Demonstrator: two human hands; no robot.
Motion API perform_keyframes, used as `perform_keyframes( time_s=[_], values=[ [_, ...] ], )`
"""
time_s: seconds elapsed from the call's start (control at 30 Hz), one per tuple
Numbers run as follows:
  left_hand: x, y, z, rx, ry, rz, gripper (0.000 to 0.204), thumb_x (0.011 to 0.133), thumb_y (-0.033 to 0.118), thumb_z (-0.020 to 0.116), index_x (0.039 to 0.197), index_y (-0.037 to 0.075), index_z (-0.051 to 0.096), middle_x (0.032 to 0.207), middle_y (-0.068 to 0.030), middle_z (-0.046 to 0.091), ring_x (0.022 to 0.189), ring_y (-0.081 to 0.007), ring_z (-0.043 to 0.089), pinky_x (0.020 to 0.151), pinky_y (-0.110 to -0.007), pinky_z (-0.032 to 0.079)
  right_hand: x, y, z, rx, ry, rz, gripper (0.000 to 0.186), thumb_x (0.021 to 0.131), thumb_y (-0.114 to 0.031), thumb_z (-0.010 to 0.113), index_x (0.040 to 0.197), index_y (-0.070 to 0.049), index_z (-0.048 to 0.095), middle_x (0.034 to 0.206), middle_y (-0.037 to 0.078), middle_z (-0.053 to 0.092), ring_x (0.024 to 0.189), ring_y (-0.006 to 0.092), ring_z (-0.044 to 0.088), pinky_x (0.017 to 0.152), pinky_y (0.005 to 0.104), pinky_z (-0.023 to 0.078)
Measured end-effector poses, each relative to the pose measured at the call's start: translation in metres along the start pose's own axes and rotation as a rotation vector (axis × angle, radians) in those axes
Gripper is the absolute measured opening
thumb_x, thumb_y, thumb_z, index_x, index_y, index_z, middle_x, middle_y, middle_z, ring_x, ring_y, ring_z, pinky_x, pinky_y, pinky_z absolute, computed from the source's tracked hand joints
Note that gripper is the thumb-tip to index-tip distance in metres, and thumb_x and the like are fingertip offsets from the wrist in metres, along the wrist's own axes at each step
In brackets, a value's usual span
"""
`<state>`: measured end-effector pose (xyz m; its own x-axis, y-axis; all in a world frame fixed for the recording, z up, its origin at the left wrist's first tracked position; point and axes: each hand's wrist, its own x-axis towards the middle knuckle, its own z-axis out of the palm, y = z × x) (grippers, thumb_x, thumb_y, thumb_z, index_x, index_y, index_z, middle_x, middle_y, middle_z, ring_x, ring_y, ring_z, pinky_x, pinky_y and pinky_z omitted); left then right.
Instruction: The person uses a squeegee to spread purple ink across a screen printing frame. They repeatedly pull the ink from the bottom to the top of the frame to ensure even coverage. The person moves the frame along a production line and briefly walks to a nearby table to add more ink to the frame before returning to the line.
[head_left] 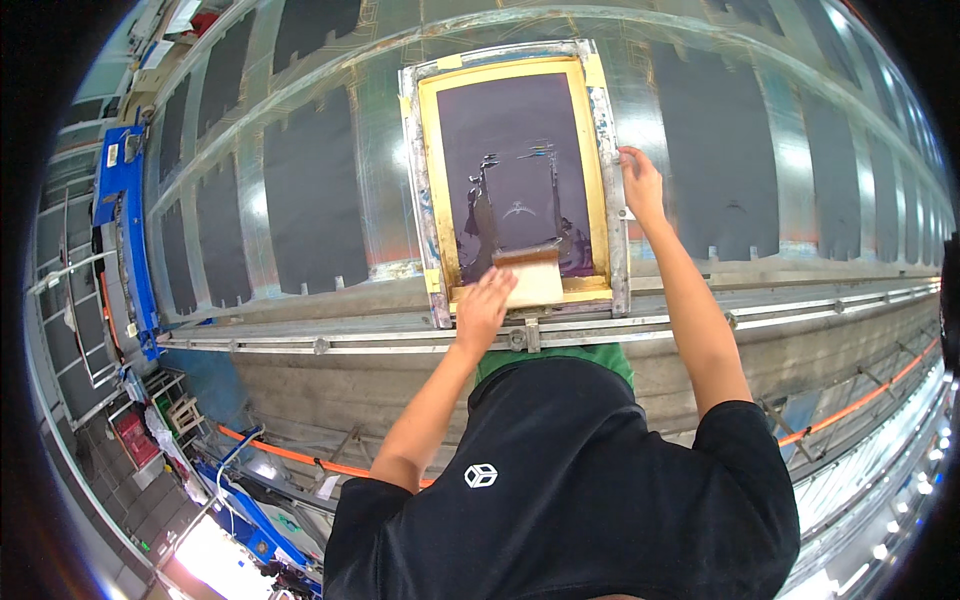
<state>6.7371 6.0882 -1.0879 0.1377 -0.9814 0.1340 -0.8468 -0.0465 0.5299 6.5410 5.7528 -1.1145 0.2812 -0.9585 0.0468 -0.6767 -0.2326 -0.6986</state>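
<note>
A screen-printing frame [608, 130] lies on the long table, its metal border lined inside with yellow tape. Dark ink streaks the purple mesh [510, 110], mostly around a rectangular area with a small pale curved mark. My left hand [485, 303] is closed on a squeegee [535, 284] with a pale, wood-coloured body, at the near end of the mesh. The squeegee's inked edge rests on or close to the mesh. At the frame's right side, my right hand [641, 184] has its fingers bent around the outer edge.
Dark fabric panels [315, 190] lie in a row along the table on both sides of the frame. A metal rail [400, 340] runs along the near edge, with a clamp-like stop [532, 336] by the frame. Blue machinery [125, 220] stands at the left end.
</note>
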Motion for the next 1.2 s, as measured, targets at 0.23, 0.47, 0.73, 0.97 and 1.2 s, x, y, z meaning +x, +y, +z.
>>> perform_keyframes(
  time_s=[0.23, 0.47, 0.73, 0.97, 1.2],
  values=[
    [0.147, -0.038, -0.031, -0.183, 0.095, -0.146, 0.040, 0.081, -0.001, 0.067, 0.118, 0.012, 0.072, 0.124, -0.0078, 0.071, 0.112, -0.0325, 0.067, 0.090, -0.043, 0.053, -0.023, -0.115, -0.028, -0.204, -0.269, -0.571, 0.064, 0.081, -0.045, 0.082, 0.132, -0.011, 0.066, 0.126, 0.011, 0.064, 0.112, 0.0326, 0.059, 0.098, 0.0436, 0.047],
    [0.133, -0.035, -0.021, -0.123, 0.037, -0.119, 0.037, 0.080, -0.002, 0.063, 0.116, 0.007, 0.070, 0.120, -0.0112, 0.072, 0.115, -0.0325, 0.066, 0.090, -0.044, 0.053, -0.055, -0.099, 0.014, -0.278, -0.405, -0.542, 0.049, 0.075, -0.014, 0.081, 0.122, -0.012, 0.070, 0.122, 0.003, 0.066, 0.108, 0.0276, 0.059, 0.092, 0.0425, 0.048],
    [0.079, -0.018, -0.015, -0.111, 0.077, -0.089, 0.050, 0.074, -0.009, 0.065, 0.121, 0.008, 0.069, 0.124, -0.0099, 0.071, 0.121, -0.0302, 0.065, 0.092, -0.043, 0.052, -0.113, -0.094, -0.004, -0.204, -0.404, -0.519, 0.044, 0.075, -0.011, 0.078, 0.119, -0.011, 0.071, 0.120, 0.005, 0.067, 0.110, 0.0261, 0.058, 0.097, 0.0404, 0.047],
    [0.183, -0.056, -0.027, -0.154, 0.148, -0.096, 0.038, 0.079, -0.006, 0.062, 0.114, 0.006, 0.070, 0.118, -0.0127, 0.072, 0.105, -0.0370, 0.068, 0.090, -0.045, 0.054, -0.008, -0.113, 0.023, -0.152, -0.258, -0.552, 0.037, 0.078, -0.007, 0.074, 0.114, -0.010, 0.072, 0.117, 0.006, 0.071, 0.105, 0.0301, 0.062, 0.093, 0.0435, 0.050],
    [0.095, -0.022, -0.014, -0.097, -0.091, -0.128, 0.045, 0.076, -0.006, 0.063, 0.119, 0.007, 0.069, 0.122, -0.0143, 0.071, 0.110, -0.0357, 0.068, 0.091, -0.045, 0.056, -0.115, -0.079, 0.010, -0.194, -0.365, -0.463, 0.038, 0.079, -0.011, 0.073, 0.117, -0.011, 0.071, 0.118, 0.006, 0.070, 0.109, 0.0279, 0.059, 0.091, 0.0439, 0.046]
  ],
)
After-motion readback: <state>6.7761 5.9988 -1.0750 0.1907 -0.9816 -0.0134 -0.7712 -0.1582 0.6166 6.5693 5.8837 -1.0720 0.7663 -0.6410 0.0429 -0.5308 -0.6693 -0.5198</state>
